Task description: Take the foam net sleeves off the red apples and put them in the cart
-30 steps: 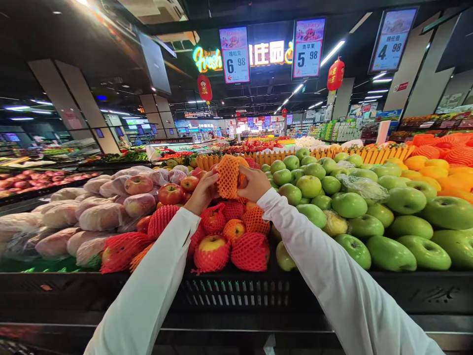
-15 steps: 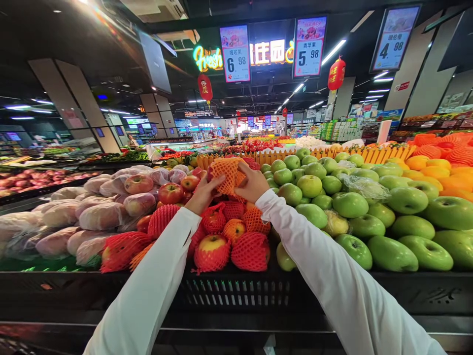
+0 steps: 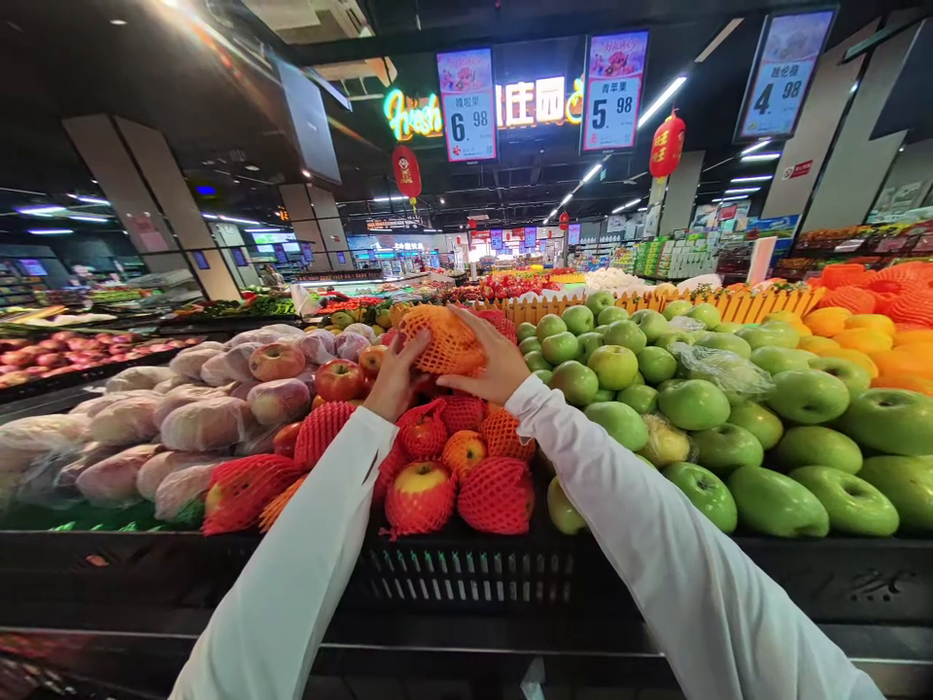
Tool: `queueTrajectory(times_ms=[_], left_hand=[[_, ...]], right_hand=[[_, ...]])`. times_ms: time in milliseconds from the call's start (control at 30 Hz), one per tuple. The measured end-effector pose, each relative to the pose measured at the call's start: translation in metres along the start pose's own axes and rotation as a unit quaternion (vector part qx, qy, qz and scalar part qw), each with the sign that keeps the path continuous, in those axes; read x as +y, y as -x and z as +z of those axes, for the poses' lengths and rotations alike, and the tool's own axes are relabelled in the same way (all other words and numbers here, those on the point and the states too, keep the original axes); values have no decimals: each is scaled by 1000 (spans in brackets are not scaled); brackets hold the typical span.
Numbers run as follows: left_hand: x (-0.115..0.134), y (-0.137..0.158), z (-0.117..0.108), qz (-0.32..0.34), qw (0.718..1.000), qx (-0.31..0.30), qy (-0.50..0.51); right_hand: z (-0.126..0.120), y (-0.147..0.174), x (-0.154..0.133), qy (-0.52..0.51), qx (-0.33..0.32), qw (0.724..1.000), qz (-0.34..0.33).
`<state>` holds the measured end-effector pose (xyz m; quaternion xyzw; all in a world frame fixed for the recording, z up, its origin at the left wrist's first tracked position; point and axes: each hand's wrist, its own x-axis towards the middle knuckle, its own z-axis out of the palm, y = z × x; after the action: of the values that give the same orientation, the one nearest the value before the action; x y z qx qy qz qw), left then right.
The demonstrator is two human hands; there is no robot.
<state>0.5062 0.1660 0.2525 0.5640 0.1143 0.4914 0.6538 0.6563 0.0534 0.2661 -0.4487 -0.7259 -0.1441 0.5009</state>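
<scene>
Above the display, an apple [image 3: 441, 340] in an orange foam net is held up between my hands. My left hand [image 3: 397, 374] grips its left side, the thumb pressed on the net. On the other side my right hand [image 3: 496, 360] cups it, fingers over the top and thumb stretched along the underside. Just below lie red apples in red and orange foam nets, such as the red-netted apple [image 3: 419, 496] at the front and the orange-netted apple [image 3: 465, 452] behind it. The far side of the held fruit is hidden.
Film-wrapped apples [image 3: 208, 423] are heaped to the left, with bare red apples [image 3: 339, 379] beside them. Green apples [image 3: 696, 403] fill the right, oranges [image 3: 860, 335] beyond. A black slotted crate edge [image 3: 466, 574] runs along the front. Price screens [image 3: 613, 92] hang overhead.
My right fingers have opened wider and reach over the top of the netted apple. The orange net now sits more rounded around the fruit. My left hand stays on it.
</scene>
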Motion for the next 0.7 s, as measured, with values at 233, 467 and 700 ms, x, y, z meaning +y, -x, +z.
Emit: queueTrajectory(times_ms=[233, 467, 700], left_hand=[[3, 5, 5, 66, 993, -80, -59], [2, 0, 3, 71, 993, -75, -56], [1, -6, 2, 90, 995, 3, -38]], right_hand=[[5, 1, 10, -68, 45, 995, 62], [16, 3, 6, -269, 17, 953, 137], [24, 0, 1, -437, 39, 857, 270]])
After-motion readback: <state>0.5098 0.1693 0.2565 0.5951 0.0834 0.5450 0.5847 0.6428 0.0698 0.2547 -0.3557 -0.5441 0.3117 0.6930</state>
